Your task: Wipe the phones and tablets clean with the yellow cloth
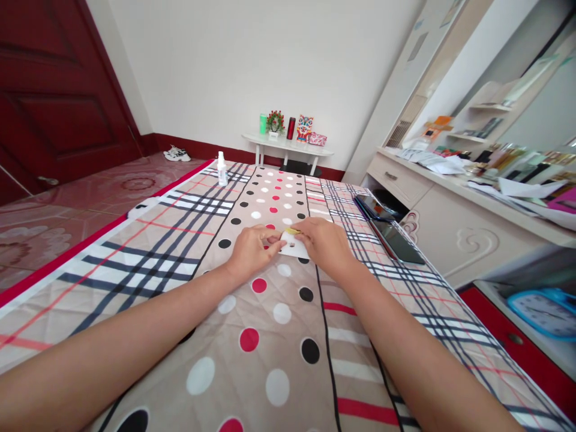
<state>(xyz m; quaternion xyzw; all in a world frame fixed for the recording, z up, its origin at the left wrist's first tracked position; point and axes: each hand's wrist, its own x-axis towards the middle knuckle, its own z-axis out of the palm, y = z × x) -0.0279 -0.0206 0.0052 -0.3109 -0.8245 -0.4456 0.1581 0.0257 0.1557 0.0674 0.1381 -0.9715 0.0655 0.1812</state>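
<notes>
Card [293,251] over bed [243,384]: my left fingers [278,245] pinch its nine o'clock edge, my right fingers [300,226] its two o'clock side. Yellow bit [293,231] at twelve. Bottle [222,170] upright, towards ten.

Bedroom with bedspread [270,282] and dresser [450,219]

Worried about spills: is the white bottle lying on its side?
No, the white bottle stands upright on the patterned cover, beyond the left hand.
</notes>
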